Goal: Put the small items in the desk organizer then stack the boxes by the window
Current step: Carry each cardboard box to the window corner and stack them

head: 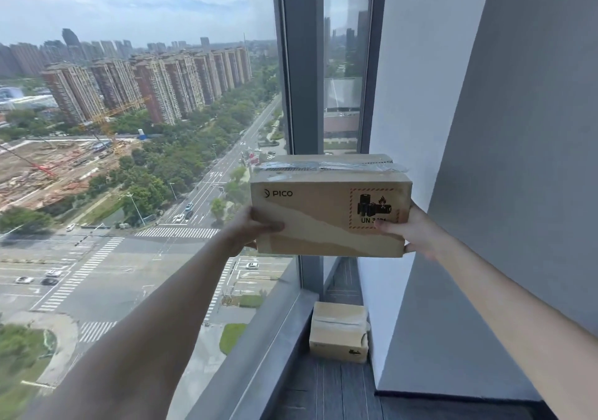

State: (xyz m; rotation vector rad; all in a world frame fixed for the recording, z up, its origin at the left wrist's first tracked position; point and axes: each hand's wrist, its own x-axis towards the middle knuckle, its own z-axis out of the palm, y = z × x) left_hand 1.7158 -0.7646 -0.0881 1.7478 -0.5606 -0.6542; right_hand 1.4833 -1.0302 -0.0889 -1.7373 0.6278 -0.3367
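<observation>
A cardboard box [330,206] is held up in the air in front of the window [145,128], pretty much at the middle-right of the view. It's gripped from both ends: the left hand [255,230] is wrapped round the left end, thumb laid flat across the front face and fingers tucked underneath, and the right hand [409,232] is clamped on the right end, thumb on the front by the red-bordered hazard label [373,207], fingers curled below the bottom edge. "PICO" is printed on the front at the left, and the top flaps are sealed with clear tape. The box is kept about level, well above the floor.

A second box [339,331] is sat down low on the dark floor [339,390], far end of the narrow strip between the window sill [259,358] and the white wall [398,128]. It's just beside the wall and well apart from the held one, almost straight below it.
</observation>
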